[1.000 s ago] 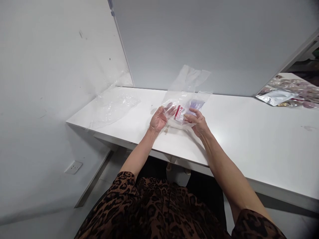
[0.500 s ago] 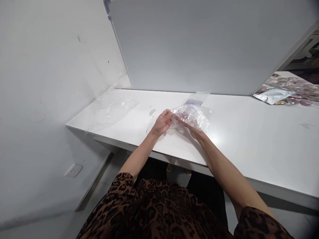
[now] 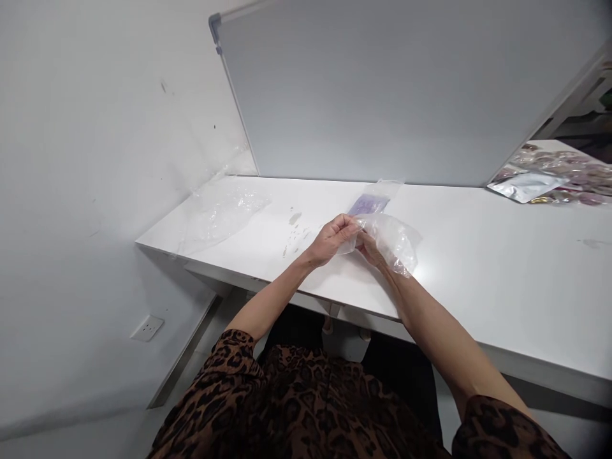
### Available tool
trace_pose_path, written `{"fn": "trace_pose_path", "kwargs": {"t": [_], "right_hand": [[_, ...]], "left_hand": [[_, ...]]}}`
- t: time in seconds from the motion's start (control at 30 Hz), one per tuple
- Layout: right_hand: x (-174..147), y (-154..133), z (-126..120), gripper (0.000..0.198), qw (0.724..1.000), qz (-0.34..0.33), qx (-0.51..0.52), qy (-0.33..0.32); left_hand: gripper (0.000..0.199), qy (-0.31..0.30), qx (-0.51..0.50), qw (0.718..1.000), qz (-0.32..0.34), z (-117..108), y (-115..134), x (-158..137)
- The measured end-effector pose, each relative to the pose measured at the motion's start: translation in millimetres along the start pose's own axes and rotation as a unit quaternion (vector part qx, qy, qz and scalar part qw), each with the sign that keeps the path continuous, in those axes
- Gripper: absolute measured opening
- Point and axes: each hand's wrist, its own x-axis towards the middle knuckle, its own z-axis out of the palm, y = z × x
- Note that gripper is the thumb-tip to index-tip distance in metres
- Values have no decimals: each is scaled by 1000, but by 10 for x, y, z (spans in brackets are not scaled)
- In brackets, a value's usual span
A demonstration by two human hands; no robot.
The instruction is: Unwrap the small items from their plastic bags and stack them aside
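Observation:
A crinkled clear plastic bag (image 3: 389,237) is gathered between my hands above the white table. My left hand (image 3: 332,239) pinches its edge, thumb against the fingers. Close beside it, my right hand (image 3: 369,247) has its fingers bent at the bag, and part of the plastic drapes over that hand and wrist. Its fingertips are partly hidden. Just behind the hands lies a flat clear packet with a purple panel (image 3: 369,204).
A large clear plastic bag (image 3: 224,213) lies at the table's left end by the wall. A grey-white board (image 3: 373,95) stands along the back edge. At the right are a silver pouch (image 3: 526,185) and several pinkish wrapped packets (image 3: 586,171).
Both hands have shifted slightly right and come closer together. The bag now drapes over my right hand, the pink contents no longer show, and more of the purple panel is visible.

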Motion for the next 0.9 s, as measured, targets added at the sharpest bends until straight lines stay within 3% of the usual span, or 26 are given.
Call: {"fn": "trace_pose_path", "kwargs": {"t": [0.07, 0.17, 0.27, 0.37, 0.53, 0.67, 0.73, 0.8, 0.9], "right_hand": [[9, -35, -7, 39, 999, 38, 19, 31], [6, -185, -75, 53, 992, 106, 56, 38], [-6, -302, -175, 63, 990, 122, 60, 33], [11, -257, -249, 56, 992, 122, 7, 29], [101, -49, -319, 41, 985, 81, -148, 44], [47, -106, -259, 37, 942, -49, -326, 67], [-80, -178, -153, 42, 926, -95, -366, 12], [-257, -218, -36, 50, 907, -102, -396, -104], [-511, -179, 74, 55, 848, -100, -452, -258]], "left_hand": [[35, 35, -7, 999, 34, 30, 46, -1], [28, 134, -62, 985, 91, -63, 206, 50], [23, 238, -111, 958, 113, -327, 333, 113], [23, 333, -122, 928, 113, -650, 319, 132], [25, 415, -120, 898, 87, -1022, 200, 62], [23, 424, -136, 888, 113, -1154, 289, -20], [21, 421, -141, 886, 135, -1217, 398, -65], [21, 419, -141, 883, 156, -1311, 536, -115], [22, 421, -141, 871, 209, -1550, 779, -191]]}}
